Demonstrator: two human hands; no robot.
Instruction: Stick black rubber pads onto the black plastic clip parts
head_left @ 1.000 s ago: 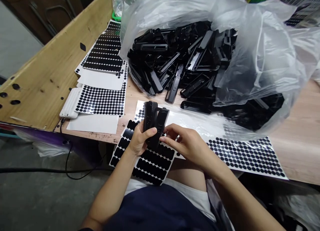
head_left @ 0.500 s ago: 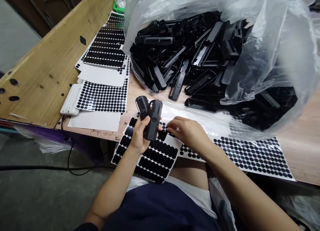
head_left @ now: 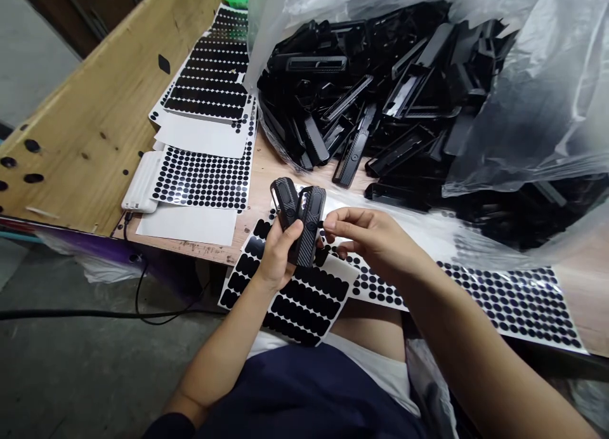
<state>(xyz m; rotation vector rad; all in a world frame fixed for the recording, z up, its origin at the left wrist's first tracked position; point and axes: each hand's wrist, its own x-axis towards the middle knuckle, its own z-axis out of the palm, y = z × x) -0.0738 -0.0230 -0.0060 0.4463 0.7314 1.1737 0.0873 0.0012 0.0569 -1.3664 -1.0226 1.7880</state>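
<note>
Two black textured plastic pieces (head_left: 310, 226) are held side by side in my left hand (head_left: 277, 252), its thumb across their front. My right hand (head_left: 366, 233) is close by on the right, thumb and forefinger pinching a small round black sticker (head_left: 320, 224) at the edge of the nearer piece. Whether the sticker touches that piece I cannot tell. Under my hands lies a sheet of larger black stickers (head_left: 304, 306), hanging over the table edge above my lap. Beside it, a sheet of round black dots (head_left: 375, 283) runs beneath my right hand.
A clear plastic bag (head_left: 537, 103) full of similar black plastic pieces (head_left: 354, 144) lies open at the back. Sticker sheets (head_left: 204, 176) are stacked at left, beside a white power bank (head_left: 143, 182) with a cable. A wooden board (head_left: 109, 103) borders the table's left side.
My right hand has lifted from the dot sheet toward the plastic pieces, a dark sticker now showing at its fingertips. My left hand keeps its hold. The whole view has shifted slightly.
</note>
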